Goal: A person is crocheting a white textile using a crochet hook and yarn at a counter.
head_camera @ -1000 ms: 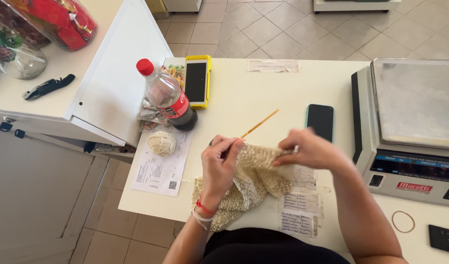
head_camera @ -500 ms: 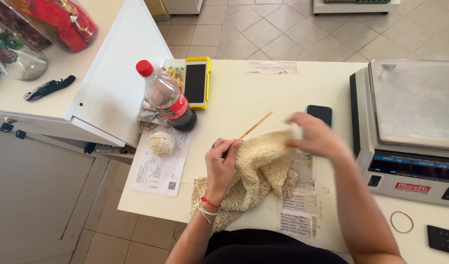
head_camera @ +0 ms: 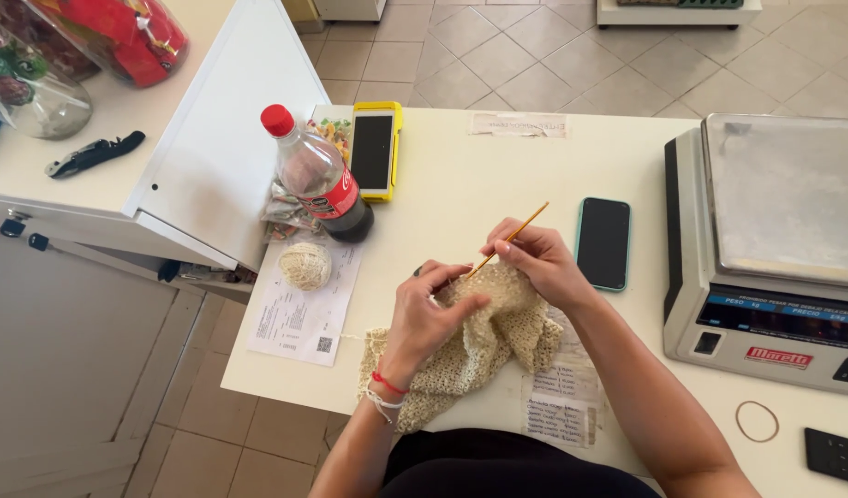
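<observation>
Cream table point(head_camera: 461, 184) filled the room's middle, with floor tiles beyond. Closest in, the left hand point(head_camera: 430, 318) pinched the cream crochet piece point(head_camera: 470, 355) to keep it flat and tight. Just beside those fingers, the right hand point(head_camera: 535, 263) pinched a thin yellow hook point(head_camera: 514, 236), its tip poked into the wool. Left of the fingers lay a yarn ball point(head_camera: 305, 266) on a paper. Farther off stood a bottle point(head_camera: 318, 180) and a dark phone point(head_camera: 603, 243). Nothing blocked the hands.
</observation>
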